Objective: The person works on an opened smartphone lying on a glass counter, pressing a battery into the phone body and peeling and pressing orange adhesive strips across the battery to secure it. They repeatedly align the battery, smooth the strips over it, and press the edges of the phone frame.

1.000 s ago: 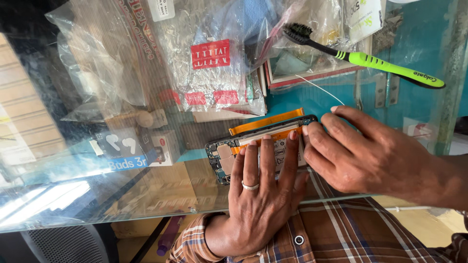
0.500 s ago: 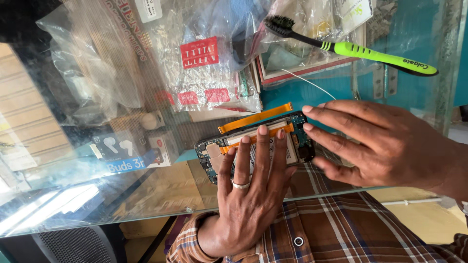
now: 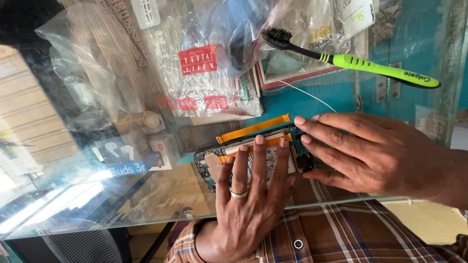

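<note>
- Opened phone (image 3: 253,160) lies with its back cover off on the glass counter (image 3: 73,195), close to the near edge and about midway along it; circuit boards show at both ends, and most of the middle is hidden under fingers.
- Orange flex strip (image 3: 253,128) runs slantwise along the phone's far side, touching it; a second orange band crosses the body just under the fingertips.
- Left hand (image 3: 248,204) rests flat on the phone, fingers spread and straight, pressing down rather than gripping; a ring sits on one finger. The wrist comes over the near edge in a plaid sleeve (image 3: 341,238).
- Right hand (image 3: 370,151) comes in from the right edge, fingers extended, fingertips touching the phone's right end. Nothing is visibly pinched; whether a fingertip hooks a part cannot be told.
- Thin white wire (image 3: 307,96) lies on the glass just beyond the right hand; its far end is lost beneath the packets.
- Toothbrush (image 3: 360,63), green handle and black bristles, lies toward the far right corner, well apart from the phone.
- Clear plastic bags (image 3: 204,73) with red labels are heaped along the far edge; contents are hard to make out through the folds.
- Small boxes (image 3: 131,153) show left of the phone; reflections in the glass blur them.
- Glare washes out the near left corner.
</note>
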Demonstrator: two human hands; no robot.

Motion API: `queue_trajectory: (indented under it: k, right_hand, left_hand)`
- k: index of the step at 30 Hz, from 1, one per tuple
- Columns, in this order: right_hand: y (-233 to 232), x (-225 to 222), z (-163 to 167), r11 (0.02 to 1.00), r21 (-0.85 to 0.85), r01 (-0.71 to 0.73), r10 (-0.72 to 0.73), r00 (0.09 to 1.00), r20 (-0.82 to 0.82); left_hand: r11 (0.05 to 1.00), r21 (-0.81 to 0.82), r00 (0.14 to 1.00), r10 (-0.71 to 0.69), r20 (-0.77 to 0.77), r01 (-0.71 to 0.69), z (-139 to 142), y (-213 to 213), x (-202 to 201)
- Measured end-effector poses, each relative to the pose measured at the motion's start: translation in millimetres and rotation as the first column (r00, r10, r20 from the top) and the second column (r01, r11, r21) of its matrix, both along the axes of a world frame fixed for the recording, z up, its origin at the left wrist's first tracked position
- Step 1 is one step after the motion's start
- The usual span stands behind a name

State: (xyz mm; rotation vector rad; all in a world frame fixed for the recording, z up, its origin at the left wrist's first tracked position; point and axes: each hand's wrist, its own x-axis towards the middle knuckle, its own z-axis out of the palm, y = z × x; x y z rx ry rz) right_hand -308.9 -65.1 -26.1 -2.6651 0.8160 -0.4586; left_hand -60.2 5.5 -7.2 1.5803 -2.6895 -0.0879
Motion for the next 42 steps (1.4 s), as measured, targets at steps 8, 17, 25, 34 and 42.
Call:
queue_trajectory:
  k: [8,17,25,34,42]
  right_hand:
    - [-1,9,3,0.983,-0.183,-0.019,0.000,0.995,-0.100]
    - [5,16,10,0.946,-0.265,-0.186,0.060,0.906,-0.420]
    - [3,18,11,0.928,-0.303,-0.216,0.065,0.896,-0.440]
    - [-3,15,7,0.988,-0.144,-0.053,0.027,0.984,-0.173]
    - [15,9,6,0.997,-0.070,-0.039,0.034,0.997,-0.076]
  left_hand:
    - [0.999,-0.025,0.999,-0.027,0.035,0.028,3,-4,0]
    - [0.999,-0.046,1.000,-0.017,0.018,0.018,3,-3,2]
    - [0.999,-0.041,1.000,-0.009,-0.010,0.009,2,-2,4]
    - [1.000,-0.014,1.000,-0.025,-0.016,0.025,3,-4,8]
    - [0.985,0.129,0.988,-0.100,-0.116,0.115,9,-8,24]
